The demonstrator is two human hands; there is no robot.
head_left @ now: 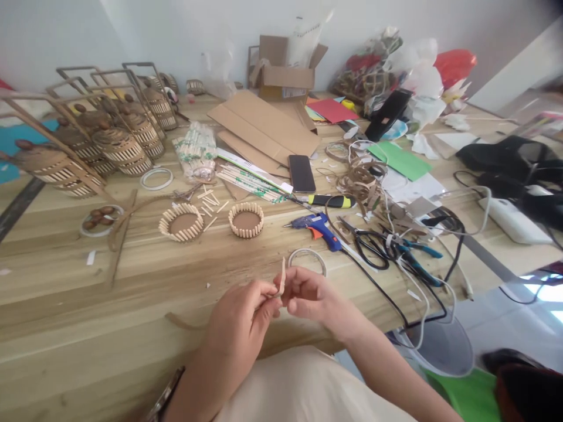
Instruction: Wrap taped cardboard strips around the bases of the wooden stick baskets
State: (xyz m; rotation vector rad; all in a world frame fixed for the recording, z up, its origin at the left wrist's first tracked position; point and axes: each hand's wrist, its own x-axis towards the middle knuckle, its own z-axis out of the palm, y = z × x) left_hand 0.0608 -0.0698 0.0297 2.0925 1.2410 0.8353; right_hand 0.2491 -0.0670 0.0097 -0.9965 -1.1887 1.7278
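A thin brown strip (pixel 282 274) is bent upward between my two hands over the table's front edge. My left hand (pixel 237 313) pinches it between thumb and fingers. The curled fingers of my right hand (pixel 314 293) close on the strip from the other side. A brown strip end (pixel 182 322) shows left of my left hand; whether it is the same piece I cannot tell. Beyond my hands stand two round bases ringed with short sticks, the right base (pixel 246 220) and the left base (pixel 181 223). A white ring (pixel 308 251) lies just behind my right hand.
A blue glue gun (pixel 316 227), black scissors (pixel 369 245) and pliers (pixel 416 258) lie to the right among cables. Loose sticks (pixel 210 200), a phone (pixel 301 173) and cardboard (pixel 268 126) are farther back. Several small lidded buckets with tall handles (pixel 121 143) stand at left.
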